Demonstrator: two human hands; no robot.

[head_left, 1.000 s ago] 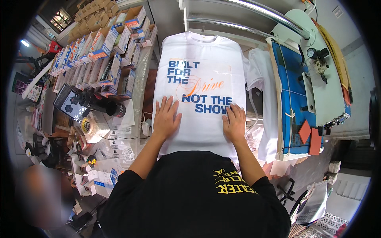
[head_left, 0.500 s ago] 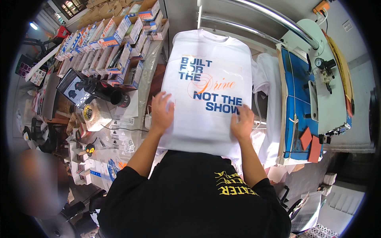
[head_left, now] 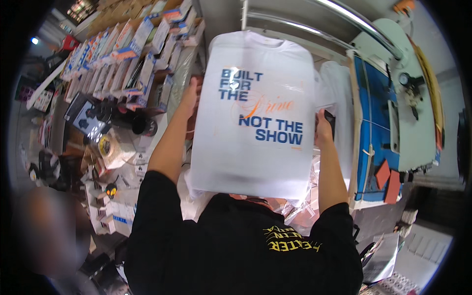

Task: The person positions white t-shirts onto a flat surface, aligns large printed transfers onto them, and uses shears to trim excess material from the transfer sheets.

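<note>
Shirt [head_left: 255, 118] white, bagged in clear film, lifted off table, held flat before chest. Left hand [head_left: 189, 98] grips left edge; right hand [head_left: 322, 130] pinches right edge. Advice: keep both edges level, film taut, print unwrinkled. Boxes [head_left: 132, 54] racked left.

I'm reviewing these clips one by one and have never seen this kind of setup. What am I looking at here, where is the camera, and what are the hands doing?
There is no machine: a person works with bare hands, and a wide fisheye camera worn on their head looks down, so edges bend near the rim. The black shirt at the bottom is the person's own. Both hands hold up a folded white T-shirt with blue and orange print, apparently in a clear bag. The left hand holds its left edge, the right hand its right edge. To the left stand rows of small boxes and a tape roll; to the right is a blue board.
</note>
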